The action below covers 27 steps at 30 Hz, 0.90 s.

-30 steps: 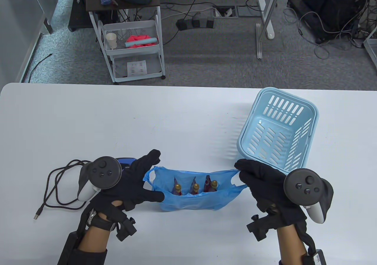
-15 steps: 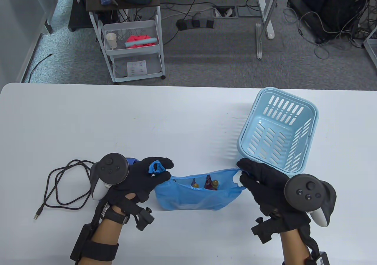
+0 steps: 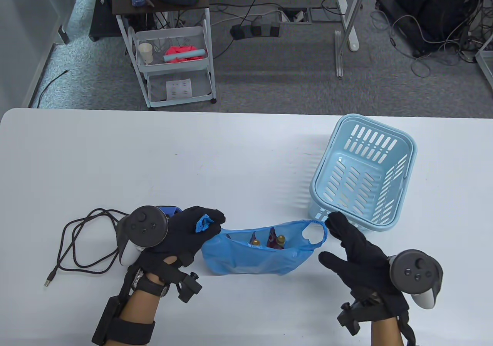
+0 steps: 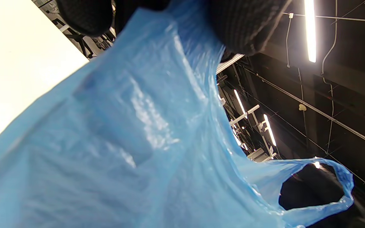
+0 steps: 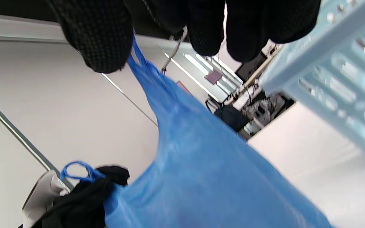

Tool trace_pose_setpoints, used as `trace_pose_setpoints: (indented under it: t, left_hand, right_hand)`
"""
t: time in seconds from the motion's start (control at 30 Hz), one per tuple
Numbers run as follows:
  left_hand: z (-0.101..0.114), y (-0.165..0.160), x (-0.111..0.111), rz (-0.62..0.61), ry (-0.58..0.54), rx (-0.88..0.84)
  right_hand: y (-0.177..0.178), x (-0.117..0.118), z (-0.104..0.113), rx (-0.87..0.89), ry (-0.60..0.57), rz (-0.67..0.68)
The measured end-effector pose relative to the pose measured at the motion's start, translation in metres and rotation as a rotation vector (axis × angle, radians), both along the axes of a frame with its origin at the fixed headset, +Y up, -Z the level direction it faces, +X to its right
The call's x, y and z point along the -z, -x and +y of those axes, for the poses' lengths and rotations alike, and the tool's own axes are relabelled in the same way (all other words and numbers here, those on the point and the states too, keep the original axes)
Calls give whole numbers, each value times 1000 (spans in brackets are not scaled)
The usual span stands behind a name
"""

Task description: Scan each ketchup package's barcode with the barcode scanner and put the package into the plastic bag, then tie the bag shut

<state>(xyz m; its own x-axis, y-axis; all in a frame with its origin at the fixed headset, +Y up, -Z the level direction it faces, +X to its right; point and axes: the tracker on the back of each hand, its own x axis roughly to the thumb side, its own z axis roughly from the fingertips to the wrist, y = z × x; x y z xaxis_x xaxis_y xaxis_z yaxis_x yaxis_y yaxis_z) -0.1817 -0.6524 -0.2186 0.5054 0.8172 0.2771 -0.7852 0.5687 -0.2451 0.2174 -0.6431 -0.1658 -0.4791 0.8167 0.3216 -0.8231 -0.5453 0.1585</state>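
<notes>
On the table, near front edge, blue plastic bag sits btwn the two hands, mouth open upward. Ketchup packages stand inside, tops w/ caps showing above the bag rim; at least 2 visible, exact count can't tell.

L hand at bag's left end, fingers curled, pinching the bag's left handle, which is bunched up in the fingers. L wrist view: blue film fills most of frame, hanging from the gloved fingers at top; far handle loop open at lower right.

R hand at bag's right end, fingers spread & fairly straight, not clamped on anything. Index finger tip just beside/through the right handle loop; R wrist view shows the handle strand running up next to the thumb — touching or hooked, can't tell which.

Light blue basket behind R hand, just beyond the bag's right handle, apart from the bag. Barcode scanner mostly hidden under L hand's tracker, only blue part shows; its black cable loops off to the left on table.
</notes>
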Motion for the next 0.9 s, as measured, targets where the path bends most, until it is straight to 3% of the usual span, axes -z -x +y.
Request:
trace_pose_setpoints:
  t: [0.07, 0.2, 0.57, 0.9]
  left_hand:
    - [0, 0, 0, -2, 2, -1]
    - [1, 0, 0, -2, -4, 12]
    - [8, -12, -4, -39, -32, 84]
    - [10, -43, -13, -69, -92, 328]
  right_hand:
    - [12, 11, -17, 35, 53, 28]
    - [32, 28, -33, 150, 46, 25]
    - [59, 39, -28, 181, -88, -55]
    - [82, 36, -22, 59, -55, 21]
